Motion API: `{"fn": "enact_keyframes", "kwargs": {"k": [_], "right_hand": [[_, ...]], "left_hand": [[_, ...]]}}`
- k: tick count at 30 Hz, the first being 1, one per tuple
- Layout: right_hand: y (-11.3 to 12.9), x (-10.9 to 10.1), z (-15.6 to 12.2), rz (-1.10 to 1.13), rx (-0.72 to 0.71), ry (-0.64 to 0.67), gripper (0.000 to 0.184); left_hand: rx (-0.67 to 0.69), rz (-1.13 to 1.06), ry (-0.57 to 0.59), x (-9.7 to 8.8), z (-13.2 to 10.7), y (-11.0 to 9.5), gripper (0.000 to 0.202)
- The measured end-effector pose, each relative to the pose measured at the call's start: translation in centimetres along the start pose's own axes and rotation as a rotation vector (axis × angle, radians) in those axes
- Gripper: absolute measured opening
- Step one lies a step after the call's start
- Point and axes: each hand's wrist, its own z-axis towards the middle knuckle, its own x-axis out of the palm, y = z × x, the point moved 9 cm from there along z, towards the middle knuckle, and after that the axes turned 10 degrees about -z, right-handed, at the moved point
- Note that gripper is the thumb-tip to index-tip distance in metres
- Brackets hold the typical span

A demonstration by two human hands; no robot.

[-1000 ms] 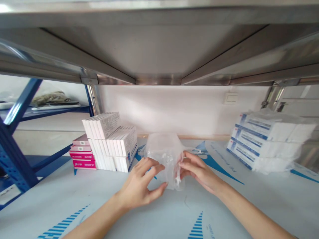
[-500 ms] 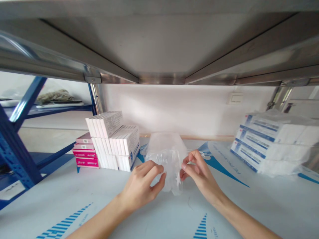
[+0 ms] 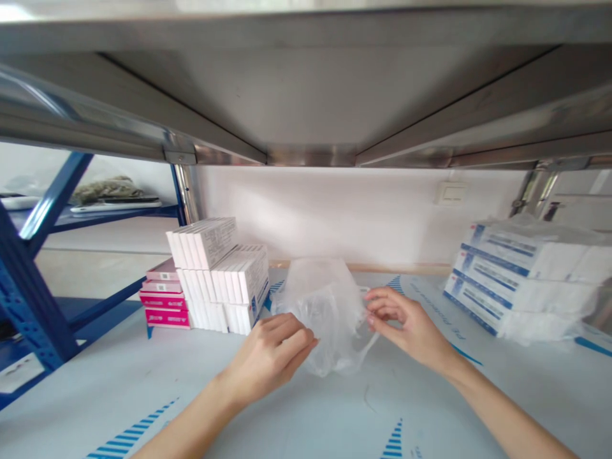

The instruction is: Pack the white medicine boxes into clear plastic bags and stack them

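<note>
A translucent plastic bag [image 3: 329,319] lies on the worktop in front of me, its crumpled mouth toward me and its smoother part stretching back to the wall. My left hand [image 3: 275,350] is at the near left side of the mouth, thumb and index finger pinched together on the film. On the opposite side, my right hand [image 3: 408,325] pinches the bag's right edge with its fingertips, and a strip of plastic runs from them down to the mouth. What the bag contains, if anything, cannot be made out.
White boxes [image 3: 222,277] are stacked at left, beside pink boxes [image 3: 165,303]. Plastic-wrapped blue-and-white boxes [image 3: 502,277] stand at right. A metal shelf [image 3: 306,95] hangs low overhead. A blue rack [image 3: 29,280] borders the left side; a wall switch [image 3: 451,192] is behind.
My right hand has moved right, drawing the bag's edge outward, so the mouth is spread wider. My left hand has stayed nearly in place, its thumb and index finger closing together.
</note>
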Motion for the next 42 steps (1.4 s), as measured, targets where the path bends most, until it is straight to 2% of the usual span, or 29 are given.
{"fn": "enact_keyframes", "kwargs": {"k": [7,10,14,18,21,23,27,31,33,35,38,40,42], "right_hand": [[-1.1,-4.9,1.3,-0.102,0.05,-0.042,0.034],[-2.6,-6.5,1.2,-0.133,0.072,-0.124,0.039],[-5.3,-7.7,0.5,-0.023,0.121,-0.267,0.047],[-5.9,-7.9,-0.1,-0.043,0.116,-0.364,0.046],[-5.5,-7.8,-0.4,-0.161,0.116,-0.363,0.033],[-5.1,-7.7,-0.5,-0.244,0.11,-0.339,0.027],[-4.5,-7.1,-0.6,-0.35,0.056,-0.295,0.023],[-4.3,-5.9,-0.6,-0.418,0.019,-0.205,0.017],[-4.9,-5.5,-0.6,-0.375,0.045,-0.127,0.018],[-5.9,-4.9,-0.7,-0.188,0.076,-0.003,0.03],[-6.6,-4.0,-1.1,0.164,0.07,0.175,0.075],[-6.8,-4.2,-1.2,0.177,0.051,0.162,0.103],[-6.0,-4.3,-1.2,0.083,0.031,0.128,0.118]], "left_hand": [[0.068,0.124,0.166,0.2,-0.1,0.2,0.027],[0.098,0.168,0.233,0.4,-0.1,0.1,0.031],[0.052,0.223,0.272,0.7,-0.2,0.8,0.035],[-0.064,0.288,0.273,0.8,-0.2,1.8,0.038],[-0.168,0.305,0.264,0.7,-0.3,2.8,0.024],[-0.198,0.346,0.199,0.2,-0.3,3.3,0.016],[-0.188,0.43,0.044,-1.0,-0.5,3.9,0.018],[-0.087,0.373,0.012,-0.9,-0.4,3.0,0.024],[-0.036,0.301,-0.003,-0.9,-0.3,2.2,0.023],[-0.021,0.21,-0.053,-1.4,-0.2,1.7,0.021],[-0.084,0.022,-0.199,-3.1,-0.1,1.6,0.02],[-0.209,-0.098,-0.329,-4.7,-0.2,2.4,0.018],[-0.353,-0.235,-0.452,-5.9,-0.5,3.7,0.014]]}}
